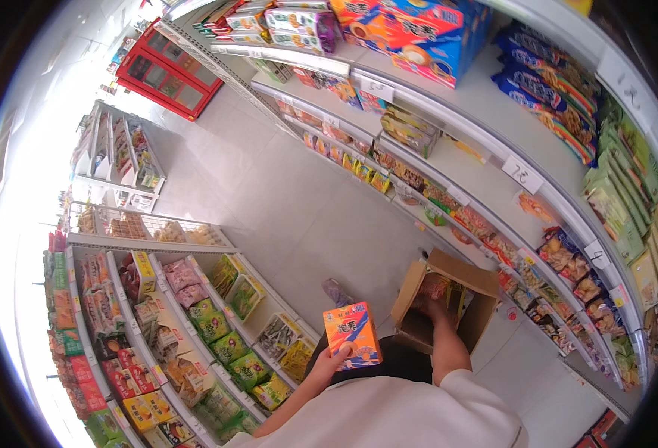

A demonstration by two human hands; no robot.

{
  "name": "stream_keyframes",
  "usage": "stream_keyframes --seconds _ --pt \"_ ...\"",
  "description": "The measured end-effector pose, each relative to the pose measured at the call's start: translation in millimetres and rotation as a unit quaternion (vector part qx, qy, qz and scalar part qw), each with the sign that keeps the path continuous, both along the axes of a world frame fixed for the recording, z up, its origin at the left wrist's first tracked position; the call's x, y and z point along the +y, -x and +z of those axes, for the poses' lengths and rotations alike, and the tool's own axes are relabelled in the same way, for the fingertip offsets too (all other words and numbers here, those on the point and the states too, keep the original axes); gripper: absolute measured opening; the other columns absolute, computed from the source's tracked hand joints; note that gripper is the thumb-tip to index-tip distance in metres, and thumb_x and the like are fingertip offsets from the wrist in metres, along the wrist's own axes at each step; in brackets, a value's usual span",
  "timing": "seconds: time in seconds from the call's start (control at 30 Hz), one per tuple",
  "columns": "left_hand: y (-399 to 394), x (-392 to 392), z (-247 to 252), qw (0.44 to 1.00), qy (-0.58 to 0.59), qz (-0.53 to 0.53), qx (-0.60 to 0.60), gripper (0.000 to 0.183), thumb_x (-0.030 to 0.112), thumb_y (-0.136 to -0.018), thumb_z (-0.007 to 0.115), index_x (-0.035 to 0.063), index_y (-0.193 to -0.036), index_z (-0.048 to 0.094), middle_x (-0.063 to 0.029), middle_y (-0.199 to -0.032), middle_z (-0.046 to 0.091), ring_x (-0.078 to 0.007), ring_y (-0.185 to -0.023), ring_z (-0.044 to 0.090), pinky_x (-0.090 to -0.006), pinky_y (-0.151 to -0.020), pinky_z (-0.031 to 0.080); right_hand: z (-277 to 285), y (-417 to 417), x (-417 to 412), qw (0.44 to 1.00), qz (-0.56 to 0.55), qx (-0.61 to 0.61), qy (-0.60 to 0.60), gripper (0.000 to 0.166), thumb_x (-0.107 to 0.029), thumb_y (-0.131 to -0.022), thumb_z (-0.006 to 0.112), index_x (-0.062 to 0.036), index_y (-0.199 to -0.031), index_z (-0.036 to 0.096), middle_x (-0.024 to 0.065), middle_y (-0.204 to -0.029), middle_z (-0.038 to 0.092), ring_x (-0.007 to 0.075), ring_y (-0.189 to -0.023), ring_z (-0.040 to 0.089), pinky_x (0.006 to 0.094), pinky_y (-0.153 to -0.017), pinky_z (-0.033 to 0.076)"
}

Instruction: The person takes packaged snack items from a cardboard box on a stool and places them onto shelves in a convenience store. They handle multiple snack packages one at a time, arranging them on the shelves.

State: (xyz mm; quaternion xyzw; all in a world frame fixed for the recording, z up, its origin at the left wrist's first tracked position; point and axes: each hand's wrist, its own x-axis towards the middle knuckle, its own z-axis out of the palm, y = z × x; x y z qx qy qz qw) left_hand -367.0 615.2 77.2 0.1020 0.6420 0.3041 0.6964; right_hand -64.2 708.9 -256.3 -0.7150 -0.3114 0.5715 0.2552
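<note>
My left hand (329, 364) holds an orange and blue snack box (353, 335) by its lower edge, the thumb lying across the printed front. My right hand (427, 302) reaches down into an open cardboard box (483, 288) on the floor. Inside that carton, beside the hand, lie snack packs (446, 288) in yellow and reddish wrapping. The fingers of this hand are mostly hidden, so what they touch cannot be told. Larger boxes (418, 33) in similar orange and blue print stand on the upper shelf at the top.
A tall shelf unit (463, 129) with packaged snacks and price tags curves along the right. Another stocked shelf (161, 330) stands close on the left. Grey floor tiles (284, 190) run between them towards a red-framed cabinet (169, 70) and a smaller rack (121, 151).
</note>
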Motion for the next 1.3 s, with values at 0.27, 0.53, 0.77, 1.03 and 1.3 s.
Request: stream_keyframes --seconds 0.27,0.53,0.77,1.03,1.3 --pt "69.1 136.9 5.2 0.992 -0.101 0.016 -0.069 0.052 0.037 -0.091 0.069 0.0017 -0.126 0.055 -0.0062 -0.119 0.064 -0.0162 -0.106 0.062 -0.0335 -0.091 0.05 122.1 -51.1 -3.7 0.989 0.091 -0.084 0.076 0.069 -0.03 -0.062 0.088 -0.0021 -0.12 0.062 0.0147 -0.112 0.066 0.0247 -0.095 0.066 0.0339 -0.083 0.053" --pt "111.9 306.9 28.9 0.958 -0.239 -0.116 -0.11 0.045 0.03 -0.092 0.07 0.0021 -0.124 0.056 -0.0045 -0.114 0.066 -0.0127 -0.102 0.063 -0.0303 -0.086 0.051 200.1 -0.8 -61.3 0.943 -0.178 -0.277 0.045 0.056 -0.029 -0.079 0.075 -0.0025 -0.126 0.059 0.0147 -0.117 0.066 0.0261 -0.109 0.063 0.0356 -0.094 0.048" --pt "159.1 319.3 62.8 0.94 -0.291 -0.121 -0.134 0.046 0.017 -0.088 0.074 0.0049 -0.126 0.052 -0.0044 -0.113 0.067 -0.0125 -0.096 0.065 -0.0284 -0.083 0.051 271.6 102.8 11.0 0.864 -0.322 -0.264 -0.284 0.02 -0.011 -0.092 0.062 -0.0036 -0.109 0.068 0.0088 -0.099 0.068 0.0182 -0.086 0.064 0.0301 -0.08 0.051" --pt "194.2 303.5 68.4 0.905 -0.279 -0.292 -0.133 0.061 0.019 -0.08 0.081 0.008 -0.131 0.05 -0.0046 -0.116 0.064 -0.0153 -0.107 0.061 -0.0322 -0.088 0.05 370.9 203.1 93.7 0.963 -0.093 -0.023 -0.253 0.036 -0.009 -0.091 0.068 -0.006 -0.125 0.06 0.0037 -0.11 0.066 0.0091 -0.083 0.06 0.025 -0.075 0.05" --pt "158.2 371.3 99.1 0.724 -0.457 -0.517 -0.001 0.068 0.029 -0.073 0.087 0.0077 -0.129 0.056 -0.0069 -0.12 0.064 -0.0193 -0.114 0.057 -0.0354 -0.099 0.045 443.2 246.5 127.3 0.936 -0.031 -0.009 -0.352 0.049 -0.017 -0.083 0.08 -0.0034 -0.123 0.055 0.0057 -0.111 0.067 0.0136 -0.097 0.064 0.0314 -0.085 0.052"
